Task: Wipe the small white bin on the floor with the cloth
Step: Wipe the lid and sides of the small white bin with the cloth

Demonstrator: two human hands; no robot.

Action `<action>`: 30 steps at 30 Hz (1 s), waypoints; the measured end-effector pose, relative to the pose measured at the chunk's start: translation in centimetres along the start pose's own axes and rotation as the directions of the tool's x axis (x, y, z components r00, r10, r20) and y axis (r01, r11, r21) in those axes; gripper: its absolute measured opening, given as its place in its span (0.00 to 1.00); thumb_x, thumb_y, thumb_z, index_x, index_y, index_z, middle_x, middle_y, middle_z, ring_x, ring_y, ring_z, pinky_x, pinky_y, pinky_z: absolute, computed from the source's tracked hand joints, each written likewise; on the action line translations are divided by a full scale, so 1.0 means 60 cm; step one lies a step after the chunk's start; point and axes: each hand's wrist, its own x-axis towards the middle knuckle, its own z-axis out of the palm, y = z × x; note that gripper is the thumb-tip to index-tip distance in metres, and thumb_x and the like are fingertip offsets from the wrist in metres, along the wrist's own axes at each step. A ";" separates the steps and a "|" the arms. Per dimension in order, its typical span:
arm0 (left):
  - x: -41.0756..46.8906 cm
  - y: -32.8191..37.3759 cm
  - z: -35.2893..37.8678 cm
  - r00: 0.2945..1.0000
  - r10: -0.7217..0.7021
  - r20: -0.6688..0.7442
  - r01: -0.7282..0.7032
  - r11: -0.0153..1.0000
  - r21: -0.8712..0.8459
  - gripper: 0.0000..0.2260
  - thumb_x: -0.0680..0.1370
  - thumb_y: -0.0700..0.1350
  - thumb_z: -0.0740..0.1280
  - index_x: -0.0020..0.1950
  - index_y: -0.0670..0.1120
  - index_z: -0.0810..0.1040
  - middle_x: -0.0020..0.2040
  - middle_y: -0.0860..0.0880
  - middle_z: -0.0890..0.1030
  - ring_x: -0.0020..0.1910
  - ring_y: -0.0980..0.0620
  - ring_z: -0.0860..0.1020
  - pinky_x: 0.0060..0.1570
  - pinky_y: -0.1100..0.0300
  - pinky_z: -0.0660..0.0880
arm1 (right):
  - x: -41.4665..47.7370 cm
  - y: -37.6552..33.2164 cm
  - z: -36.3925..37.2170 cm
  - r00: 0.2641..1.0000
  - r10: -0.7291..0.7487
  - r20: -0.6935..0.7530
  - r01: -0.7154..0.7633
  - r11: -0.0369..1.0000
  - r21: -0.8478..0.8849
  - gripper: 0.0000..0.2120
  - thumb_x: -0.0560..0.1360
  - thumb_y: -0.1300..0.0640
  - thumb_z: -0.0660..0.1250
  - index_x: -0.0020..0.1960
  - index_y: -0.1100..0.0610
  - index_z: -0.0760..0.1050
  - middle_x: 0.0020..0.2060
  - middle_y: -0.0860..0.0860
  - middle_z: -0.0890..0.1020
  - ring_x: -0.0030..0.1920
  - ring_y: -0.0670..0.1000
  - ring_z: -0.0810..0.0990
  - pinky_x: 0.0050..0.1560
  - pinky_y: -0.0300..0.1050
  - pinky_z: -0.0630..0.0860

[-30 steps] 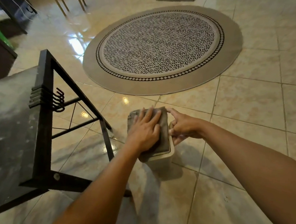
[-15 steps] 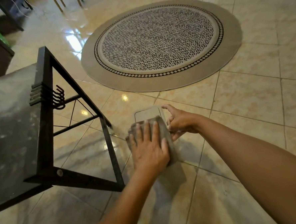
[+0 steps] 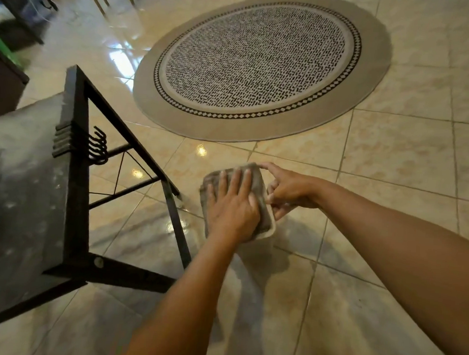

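Warm dim indoor light; window glare on glossy floor (image 3: 393,165) upper left; soft arm shadows; wide-angle edge bending.

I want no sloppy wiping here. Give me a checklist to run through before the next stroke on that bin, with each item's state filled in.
1. Cloth lies spread over the top of the bin: ok.
2. Left hand lies flat on the cloth, fingers spread: ok.
3. Right hand steadies the bin at its right side: ok.
4. Bin stands on the tiled floor, apart from the round rug: ok.
5. Room to the left: the black table leg stands close beside the cloth: not ok, mind the stroke.
6. Bin's top is clean under the cloth: cannot tell, it is covered.
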 end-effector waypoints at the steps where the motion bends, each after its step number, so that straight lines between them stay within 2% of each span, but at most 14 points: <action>1: 0.015 -0.011 -0.006 0.998 -0.069 0.001 0.069 0.997 -0.029 0.28 0.83 0.54 0.43 0.81 0.53 0.36 0.82 0.49 0.37 0.79 0.45 0.33 0.77 0.40 0.37 | -0.002 0.000 0.001 1.000 0.000 -0.013 0.000 1.000 0.001 0.45 0.76 0.74 0.62 0.78 0.40 0.48 0.41 0.58 0.78 0.36 0.53 0.83 0.46 0.60 0.84; 4: -0.011 0.004 -0.002 0.994 -0.096 0.046 0.096 0.995 -0.015 0.32 0.78 0.58 0.37 0.80 0.51 0.33 0.81 0.48 0.33 0.78 0.43 0.31 0.77 0.40 0.39 | 0.001 -0.003 0.001 1.000 0.015 -0.016 -0.015 1.000 -0.004 0.45 0.75 0.75 0.63 0.78 0.39 0.48 0.42 0.59 0.79 0.35 0.52 0.83 0.44 0.58 0.85; 6: -0.033 0.034 0.016 0.997 0.017 0.072 -0.021 0.998 0.051 0.30 0.78 0.58 0.36 0.78 0.52 0.31 0.80 0.50 0.31 0.78 0.44 0.30 0.77 0.39 0.38 | 0.005 -0.004 0.000 1.000 0.022 -0.010 -0.022 1.000 -0.012 0.47 0.73 0.76 0.62 0.79 0.41 0.49 0.51 0.62 0.78 0.40 0.56 0.84 0.42 0.56 0.85; 8: -0.009 0.041 0.022 0.997 0.063 0.052 -0.067 0.995 0.070 0.27 0.83 0.56 0.40 0.79 0.53 0.32 0.80 0.51 0.33 0.78 0.45 0.31 0.77 0.39 0.36 | 0.008 -0.005 -0.001 1.000 0.012 -0.018 -0.012 1.000 -0.020 0.47 0.72 0.76 0.60 0.79 0.41 0.50 0.59 0.64 0.75 0.45 0.60 0.85 0.40 0.56 0.85; 11: 0.029 0.022 -0.013 0.999 0.052 0.007 -0.052 0.999 0.000 0.28 0.84 0.55 0.46 0.82 0.53 0.38 0.81 0.51 0.36 0.80 0.47 0.34 0.75 0.43 0.31 | 0.006 -0.001 0.002 1.000 -0.009 -0.025 0.009 1.000 -0.003 0.46 0.74 0.76 0.60 0.77 0.37 0.49 0.48 0.63 0.79 0.39 0.57 0.85 0.43 0.59 0.84; 13: 0.028 0.000 -0.026 0.991 -0.111 -0.075 0.097 0.981 -0.167 0.32 0.83 0.58 0.53 0.82 0.53 0.39 0.82 0.50 0.38 0.80 0.45 0.37 0.75 0.43 0.35 | 0.006 0.000 0.002 0.999 0.018 -0.037 -0.018 1.000 0.009 0.47 0.75 0.75 0.62 0.79 0.38 0.46 0.43 0.61 0.80 0.38 0.55 0.84 0.45 0.60 0.84; 14: 0.025 -0.013 -0.029 0.959 -0.280 -0.048 0.247 0.906 -0.343 0.36 0.82 0.60 0.57 0.82 0.53 0.38 0.82 0.47 0.40 0.81 0.42 0.42 0.76 0.40 0.42 | 0.008 -0.001 0.002 0.999 0.030 -0.037 -0.030 0.999 0.017 0.47 0.75 0.74 0.62 0.79 0.38 0.45 0.42 0.60 0.80 0.37 0.54 0.84 0.45 0.60 0.84; 15: 0.022 -0.024 -0.028 0.907 -0.416 0.070 0.384 0.745 -0.545 0.40 0.80 0.62 0.62 0.81 0.53 0.39 0.83 0.43 0.46 0.80 0.37 0.51 0.76 0.37 0.53 | 0.009 -0.001 0.000 0.999 0.035 -0.033 -0.034 0.999 0.020 0.48 0.75 0.74 0.63 0.79 0.38 0.46 0.41 0.59 0.80 0.37 0.53 0.84 0.45 0.60 0.84; 17: 0.011 -0.037 -0.013 0.842 -0.444 0.305 0.484 0.376 -0.790 0.38 0.77 0.61 0.67 0.80 0.53 0.51 0.76 0.38 0.65 0.68 0.37 0.73 0.60 0.41 0.77 | 0.011 -0.004 -0.006 0.999 0.032 -0.020 -0.032 0.999 0.004 0.47 0.74 0.74 0.63 0.79 0.38 0.47 0.41 0.59 0.80 0.37 0.54 0.83 0.45 0.61 0.84; 18: 0.011 -0.036 -0.005 0.841 -0.419 0.342 0.484 0.303 -0.821 0.34 0.77 0.60 0.68 0.77 0.52 0.57 0.70 0.40 0.72 0.61 0.41 0.78 0.50 0.47 0.81 | 0.010 -0.004 -0.014 0.999 0.034 -0.017 -0.034 0.999 -0.005 0.47 0.74 0.74 0.63 0.79 0.38 0.48 0.40 0.59 0.80 0.36 0.53 0.83 0.46 0.60 0.84; 20: 0.017 -0.015 0.004 0.861 -0.383 0.335 0.455 0.284 -0.844 0.29 0.78 0.59 0.68 0.73 0.50 0.61 0.64 0.43 0.76 0.57 0.44 0.80 0.44 0.53 0.81 | 0.003 0.005 -0.038 0.999 0.041 -0.017 -0.041 0.999 -0.019 0.46 0.74 0.75 0.63 0.79 0.39 0.50 0.39 0.59 0.79 0.35 0.53 0.82 0.48 0.62 0.83; 24: 0.031 0.040 0.000 0.877 -0.293 0.381 0.462 0.293 -0.837 0.25 0.78 0.60 0.67 0.70 0.48 0.68 0.62 0.44 0.79 0.56 0.45 0.81 0.52 0.48 0.82 | -0.023 0.029 -0.096 0.994 0.079 -0.073 -0.079 0.997 0.011 0.45 0.74 0.75 0.63 0.79 0.40 0.52 0.40 0.58 0.78 0.34 0.53 0.81 0.45 0.61 0.83; 27: 0.034 0.035 -0.013 0.833 -0.302 0.464 0.536 0.229 -0.813 0.19 0.77 0.56 0.72 0.60 0.44 0.76 0.54 0.43 0.82 0.50 0.45 0.83 0.43 0.53 0.83 | -0.033 0.042 -0.113 0.991 0.095 -0.092 -0.093 0.995 0.023 0.43 0.75 0.75 0.62 0.79 0.42 0.53 0.41 0.58 0.76 0.34 0.53 0.80 0.39 0.54 0.84; 30: 0.029 0.022 -0.024 0.810 -0.413 0.416 0.553 0.306 -0.775 0.20 0.73 0.54 0.77 0.55 0.42 0.76 0.50 0.43 0.82 0.48 0.45 0.82 0.46 0.50 0.83 | -0.030 0.036 -0.113 0.990 0.103 -0.092 -0.104 0.995 -0.005 0.40 0.77 0.74 0.62 0.79 0.44 0.53 0.45 0.60 0.78 0.35 0.53 0.81 0.37 0.52 0.83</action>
